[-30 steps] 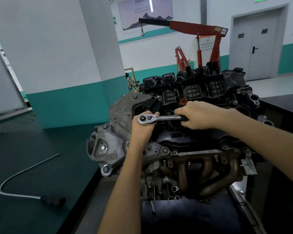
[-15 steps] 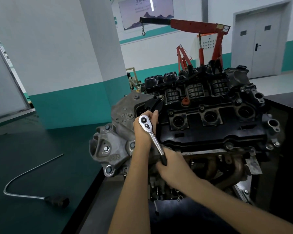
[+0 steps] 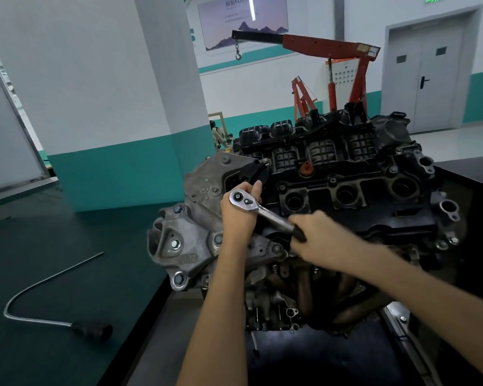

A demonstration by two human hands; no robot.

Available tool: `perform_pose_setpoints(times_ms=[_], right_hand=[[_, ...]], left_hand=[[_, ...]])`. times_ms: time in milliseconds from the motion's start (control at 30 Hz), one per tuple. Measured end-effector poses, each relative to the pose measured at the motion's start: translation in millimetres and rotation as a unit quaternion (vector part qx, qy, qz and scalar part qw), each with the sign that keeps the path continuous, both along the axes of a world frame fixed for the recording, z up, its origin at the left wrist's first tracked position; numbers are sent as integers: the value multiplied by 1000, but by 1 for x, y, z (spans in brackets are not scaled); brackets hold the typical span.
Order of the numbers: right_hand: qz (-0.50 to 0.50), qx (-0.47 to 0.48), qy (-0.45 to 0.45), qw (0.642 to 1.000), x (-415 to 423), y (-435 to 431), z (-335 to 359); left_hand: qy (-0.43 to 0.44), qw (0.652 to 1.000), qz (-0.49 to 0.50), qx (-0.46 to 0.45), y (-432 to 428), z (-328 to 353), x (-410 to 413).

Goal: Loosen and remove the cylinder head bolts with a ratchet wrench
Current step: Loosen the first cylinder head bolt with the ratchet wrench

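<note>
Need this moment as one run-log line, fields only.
step: bolt loosening | left hand: holds ratchet wrench head on engine | right hand: grips handle | bolt: hidden under head

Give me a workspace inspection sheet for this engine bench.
Surface: dark green benchtop, left of the engine.
Job's things: ratchet wrench at the engine's near-left top; bolt hidden under its head.
Clutter: bent metal rod with black handle, lying on the benchtop.
Hands: left hand holds the wrench head; right hand grips the handle.
Cables: nothing seen.
Surroundings: red engine hoist, grey double door, white-and-teal pillar.
</note>
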State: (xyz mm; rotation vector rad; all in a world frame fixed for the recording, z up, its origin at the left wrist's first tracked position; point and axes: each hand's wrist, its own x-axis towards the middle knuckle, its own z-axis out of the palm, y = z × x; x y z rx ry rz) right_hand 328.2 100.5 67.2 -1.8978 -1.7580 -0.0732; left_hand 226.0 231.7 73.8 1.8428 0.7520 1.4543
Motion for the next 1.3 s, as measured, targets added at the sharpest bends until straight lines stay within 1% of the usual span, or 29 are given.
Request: perform_pose_setpoints(times_ms=[67,167,233,267,300,367,433,467,500,567,600,633,667,733,767,833,900,967,1000,1033,1067,1167,1233,1300], right_hand=[[15,17,123,992,-25,-1,-25],[41,64,252,965,-62,3,-46],[58,68,289,953,-74,5,-49],[61,64,278,956,-72,4,-47],[61,55,246,966,-67,4,-43],[64,18,153,986,-46,0,-29],[60,-33,53,996,-16,-2,-5],[46,-51,-13,998,0,-2,9],[26,-55,-89,994,14,-1,25],[-9,-37,-234,972,34,4,53],[-18,-21,-272,962,38,8,63],[-24,-7,-285,958,39,11,66],[-32,3,-280,959,36,11,65],[-47,16,-220,974,24,5,44],[-48,19,-163,985,15,0,28],[-23,14,-1,1000,-9,-9,-4],[28,20,147,988,-38,-9,-28],[72,21,264,961,-64,-5,-42],[87,16,300,950,-70,-4,-44],[92,10,306,947,-70,-4,-43],[90,6,281,955,-63,-4,-40],[87,-32,134,987,-25,-8,-18],[87,-65,28,994,4,-7,6],[51,-66,-103,991,30,-1,35]], left_hand=[[4,1000,16,15,0,-1,2],[16,999,37,29,0,0,3],[20,999,38,27,0,0,2],[20,999,35,25,1,-1,1],[19,999,28,22,1,0,0],[11,1000,2,11,2,0,-2],[18,1000,-17,2,1,0,-3],[26,999,-21,-2,0,1,-4],[29,999,-24,-7,0,1,-4],[17,999,-33,-17,-1,0,-4],[9,999,-35,-20,-1,0,-4],[4,999,-32,-22,-2,0,-4],[-1,999,-25,-23,-2,0,-3],[-5,1000,-4,-19,-2,0,-2],[-3,1000,6,-16,-1,1,-2],[5,1000,18,-11,1,1,0],[19,999,35,-4,4,0,1],[23,999,44,7,3,-1,0],[24,999,44,12,2,-1,-1],[26,999,43,15,1,-1,-1],[27,999,38,16,1,-1,-2],[35,999,-4,19,2,-2,-4],[48,998,-21,17,2,-1,-5],[44,999,-31,-5,2,0,-5]])
